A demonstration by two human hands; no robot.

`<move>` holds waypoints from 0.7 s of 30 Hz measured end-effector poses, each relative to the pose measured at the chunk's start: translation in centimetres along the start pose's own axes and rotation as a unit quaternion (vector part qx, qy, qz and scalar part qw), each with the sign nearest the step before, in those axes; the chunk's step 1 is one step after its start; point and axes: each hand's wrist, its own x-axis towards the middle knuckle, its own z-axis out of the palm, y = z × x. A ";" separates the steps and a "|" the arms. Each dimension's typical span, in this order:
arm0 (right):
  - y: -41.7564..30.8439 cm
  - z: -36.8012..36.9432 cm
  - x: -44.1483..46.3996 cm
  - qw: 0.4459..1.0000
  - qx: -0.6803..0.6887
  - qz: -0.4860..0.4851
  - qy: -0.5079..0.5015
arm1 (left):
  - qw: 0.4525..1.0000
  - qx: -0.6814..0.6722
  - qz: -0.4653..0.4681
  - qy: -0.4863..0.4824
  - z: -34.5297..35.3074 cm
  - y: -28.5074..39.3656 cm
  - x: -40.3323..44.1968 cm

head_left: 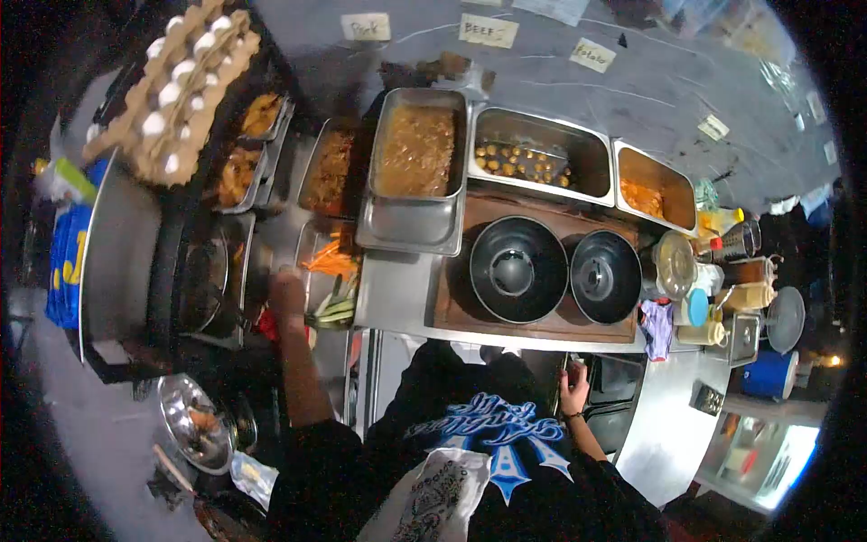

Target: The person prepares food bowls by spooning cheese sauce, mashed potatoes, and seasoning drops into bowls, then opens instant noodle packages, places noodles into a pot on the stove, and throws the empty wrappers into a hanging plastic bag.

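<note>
In the head view, the person's left hand (287, 294) was blurred at the left edge of a vegetable tray (318, 287), which sat in the near row of pans, left of a wooden board (453, 294). Carrot sticks (332, 262) lay in the tray's far part and cucumber strips (336, 313) in its near part. Whether that hand grasped anything could not be told; a red item (267, 325) showed just below it. The right hand (573, 388) was low beside the person's body, near the counter's front edge, its fingers loosely curled, and whether they held something could not be told either.

On the board stood 2 black bowls (519, 305), side by side, the left bowl larger. Behind the tray was a pan of reddish-brown food (330, 172); to the right, a pan of brown stew (419, 149) rested partly over another metal pan (411, 226). Farther right, 1 deep pan (587, 176) held small round pieces. At the back, 3 paper labels read "Pork" (365, 27), "BEEF" (489, 31) and "Potato" (592, 55).
</note>
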 end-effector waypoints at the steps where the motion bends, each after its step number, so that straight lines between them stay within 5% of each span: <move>1: -0.1 0.0 0.3 1.000 0.000 -0.004 -0.007 | 0.998 0.044 0.049 -0.020 -1.9 0.5 -0.8; 3: -0.6 0.3 1.0 0.996 -0.023 -0.082 0.034 | 0.991 0.090 0.092 -0.038 -3.5 1.4 -2.2; 4: -1.0 -0.4 1.0 0.998 0.038 0.034 -0.022 | 0.976 -0.193 0.009 -0.103 -3.9 2.0 -3.0; 5: -1.1 -0.4 1.3 0.998 0.038 0.033 -0.022 | 0.933 -0.332 -0.027 -0.134 -5.4 3.1 -3.3; 8: -0.8 -0.5 1.5 0.994 0.057 0.083 -0.032 | 0.684 -0.598 -0.293 -0.297 -16.5 7.7 -2.7; 11: -0.2 -0.1 1.5 0.999 0.017 0.041 -0.009 | 0.563 -0.677 -0.361 -0.308 -17.5 9.9 -4.5; 12: -0.1 -0.2 1.4 0.997 0.027 0.062 -0.021 | 0.563 -0.676 -0.362 -0.308 -18.3 10.5 -4.9; 14: 0.1 0.3 1.1 1.000 0.003 0.012 0.002 | 0.460 -0.740 -0.388 -0.300 -19.2 11.4 -6.0; 16: 0.0 1.2 0.9 0.995 -0.080 -0.044 0.032 | 0.426 -0.761 -0.391 -0.295 -19.7 12.6 -7.1; 19: -1.2 1.6 0.7 0.997 0.062 0.045 -0.031 | 0.384 -0.789 -0.379 -0.295 -19.9 13.5 -8.2; 21: -1.0 1.9 0.8 0.999 0.020 0.001 -0.025 | 0.370 -0.803 -0.359 -0.297 -19.8 13.7 -8.9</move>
